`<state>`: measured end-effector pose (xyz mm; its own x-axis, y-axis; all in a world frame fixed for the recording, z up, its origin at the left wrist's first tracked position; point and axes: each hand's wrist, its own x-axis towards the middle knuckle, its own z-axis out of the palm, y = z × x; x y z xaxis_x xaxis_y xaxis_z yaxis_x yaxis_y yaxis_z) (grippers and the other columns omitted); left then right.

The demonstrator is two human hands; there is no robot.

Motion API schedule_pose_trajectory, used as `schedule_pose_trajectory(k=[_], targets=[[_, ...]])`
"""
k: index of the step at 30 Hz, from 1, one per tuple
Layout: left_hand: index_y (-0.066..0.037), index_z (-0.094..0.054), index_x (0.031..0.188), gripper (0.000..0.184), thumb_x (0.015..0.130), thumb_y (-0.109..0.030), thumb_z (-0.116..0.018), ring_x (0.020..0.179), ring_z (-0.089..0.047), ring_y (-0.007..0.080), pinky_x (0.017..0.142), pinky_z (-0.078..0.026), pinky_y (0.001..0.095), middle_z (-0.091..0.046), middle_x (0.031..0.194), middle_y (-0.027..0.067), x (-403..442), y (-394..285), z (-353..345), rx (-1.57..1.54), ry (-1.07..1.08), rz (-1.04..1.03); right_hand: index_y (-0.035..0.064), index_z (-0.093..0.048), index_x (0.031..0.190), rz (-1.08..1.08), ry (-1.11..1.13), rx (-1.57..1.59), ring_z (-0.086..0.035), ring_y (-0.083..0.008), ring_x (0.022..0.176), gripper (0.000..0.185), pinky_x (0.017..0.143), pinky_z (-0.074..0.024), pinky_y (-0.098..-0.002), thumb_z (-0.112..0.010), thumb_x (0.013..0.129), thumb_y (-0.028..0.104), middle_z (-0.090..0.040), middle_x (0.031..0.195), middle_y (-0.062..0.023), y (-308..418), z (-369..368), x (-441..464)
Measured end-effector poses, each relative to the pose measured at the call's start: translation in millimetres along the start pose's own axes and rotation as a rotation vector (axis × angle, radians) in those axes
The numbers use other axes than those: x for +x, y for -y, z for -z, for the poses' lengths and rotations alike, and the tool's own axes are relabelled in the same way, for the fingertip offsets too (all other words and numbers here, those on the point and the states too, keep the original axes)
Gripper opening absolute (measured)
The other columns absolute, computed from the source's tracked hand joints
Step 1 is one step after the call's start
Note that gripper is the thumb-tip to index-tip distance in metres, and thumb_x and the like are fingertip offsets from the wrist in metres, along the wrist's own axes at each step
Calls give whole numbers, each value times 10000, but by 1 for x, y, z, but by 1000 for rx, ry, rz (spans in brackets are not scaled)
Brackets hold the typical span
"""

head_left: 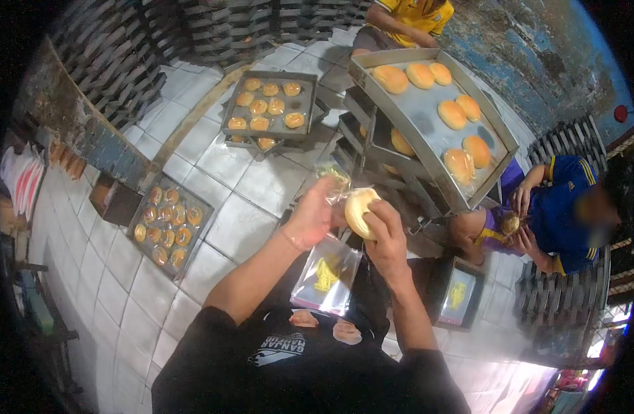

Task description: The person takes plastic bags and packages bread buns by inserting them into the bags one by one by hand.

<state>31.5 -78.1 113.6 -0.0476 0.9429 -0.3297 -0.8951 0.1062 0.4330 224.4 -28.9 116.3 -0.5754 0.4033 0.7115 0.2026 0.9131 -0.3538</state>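
Note:
A round golden bread bun [360, 213] is gripped in my right hand [386, 238], its pale side facing left. Just left of it, my left hand [313, 215] pinches a clear plastic bag [336, 174] with yellow print. The bag and the bun are close together; I cannot tell whether the bun touches the bag's mouth. Below my hands, on my lap, lies a stack of clear printed bags [325, 276]. Ahead to the right, a large metal tray [427, 110] holds several unwrapped buns, tilted on top of other stacked trays.
Wrapped buns fill a tray [269, 105] ahead and another tray [170, 224] on the left of the tiled floor [217, 162]. A person in a blue shirt [572, 207] sits at right, handling a bun, near a box of bags [457, 295]. Another person in yellow [417, 24] sits behind the trays.

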Motion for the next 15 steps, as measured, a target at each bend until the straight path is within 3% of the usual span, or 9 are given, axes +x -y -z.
schedule_pose_trajectory(k=[2, 3, 5, 8, 9, 10, 11, 14, 15], targets=[[-51, -628, 1211, 464, 1086, -446, -418, 1070, -704, 254, 943, -570, 440, -713, 1154, 126, -4, 18, 0, 12, -16, 109, 28, -676, 1108, 2, 37, 19, -651, -404, 1136, 438, 989, -545, -450, -721, 686, -80, -660, 1194, -188, 8, 0, 11], [-70, -625, 1258, 431, 1086, -401, -410, 1116, -678, 279, 1022, -531, 453, -697, 1223, 133, -3, 23, 8, -11, -34, 121, 26, -676, 1108, -6, 30, 29, -653, -397, 1137, 448, 995, -540, -459, -714, 677, -87, -668, 1192, -178, 12, -3, 15], [-71, -629, 1255, 420, 1081, -396, -426, 1117, -678, 269, 1024, -529, 451, -699, 1223, 116, 3, 15, 24, -77, -8, 144, 30, -675, 1116, -56, 43, 40, -656, -361, 1147, 489, 1022, -520, -479, -711, 644, -89, -686, 1186, -145, 28, -12, 20], [-73, -636, 1242, 401, 1065, -389, -464, 1112, -678, 255, 1021, -529, 439, -705, 1211, 100, 4, 30, 46, -176, 49, 98, 50, -675, 1193, -143, 147, -22, -638, -328, 1192, 523, 1119, -420, -516, -796, 689, -20, -684, 1218, -145, 35, -36, 5], [-74, -637, 1233, 413, 1059, -405, -462, 1098, -680, 268, 1014, -530, 438, -707, 1196, 113, -3, 43, 38, -205, -55, 2, 50, -675, 1193, -143, 146, -21, -638, -328, 1192, 523, 1119, -420, -516, -796, 689, -20, -684, 1218, -145, 35, -39, 5], [-74, -638, 1224, 426, 1053, -421, -460, 1084, -683, 280, 1008, -531, 438, -709, 1180, 127, -9, 50, 35, -233, -163, -94, 42, -666, 1215, -214, 159, 27, -629, -329, 1205, 515, 1136, -397, -537, -784, 716, -6, -677, 1229, -158, 37, -41, 5], [-76, -638, 1226, 430, 1053, -427, -459, 1086, -676, 288, 1013, -523, 423, -706, 1172, 142, -12, 48, 37, -249, -187, -56, 34, -657, 1237, -284, 170, 77, -621, -331, 1218, 507, 1153, -373, -558, -771, 743, 7, -670, 1239, -170, 39, -46, 5], [-89, -641, 1227, 396, 1057, -413, -490, 1104, -665, 263, 1034, -506, 398, -711, 1167, 115, -6, 15, 71, -224, 2, -56, 46, -568, 1367, -271, 239, 238, -583, -380, 1257, 632, 1201, -296, -584, -708, 753, -11, -650, 1285, -185, 55, -68, -10], [-82, -638, 1246, 412, 1069, -420, -483, 1119, -653, 244, 1044, -496, 389, -696, 1209, 116, -12, 13, 63, -156, -70, -34, 28, -488, 1461, -235, 312, 143, -544, -399, 1321, 660, 1204, -278, -610, -658, 823, 8, -629, 1327, -213, 55, -65, -11]])
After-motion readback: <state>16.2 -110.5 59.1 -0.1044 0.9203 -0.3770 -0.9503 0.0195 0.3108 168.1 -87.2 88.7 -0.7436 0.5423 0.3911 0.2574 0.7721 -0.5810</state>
